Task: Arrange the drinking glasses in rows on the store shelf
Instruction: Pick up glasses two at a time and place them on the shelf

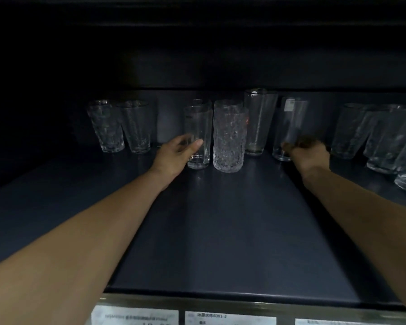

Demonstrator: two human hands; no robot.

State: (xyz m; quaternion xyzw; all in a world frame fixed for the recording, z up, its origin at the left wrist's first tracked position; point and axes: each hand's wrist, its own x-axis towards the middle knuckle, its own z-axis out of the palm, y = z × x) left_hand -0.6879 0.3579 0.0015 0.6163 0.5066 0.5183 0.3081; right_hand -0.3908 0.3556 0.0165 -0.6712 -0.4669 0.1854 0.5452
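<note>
Clear drinking glasses stand along the back of a dark shelf (220, 219). My left hand (176, 156) wraps around the lower part of a plain tall glass (198, 134); its thumb shows in front of the glass. Right beside it stands a textured tall glass (229, 139), with a wide tapered glass (258, 120) behind. My right hand (307, 153) closes around the base of a plain labelled glass (290, 127). Two textured tumblers (120, 127) stand at the back left.
Several tilted-looking glasses (382, 137) crowd the right end of the shelf. The upper shelf overhangs in darkness. Price labels (230, 317) line the front edge of the shelf, below my forearms.
</note>
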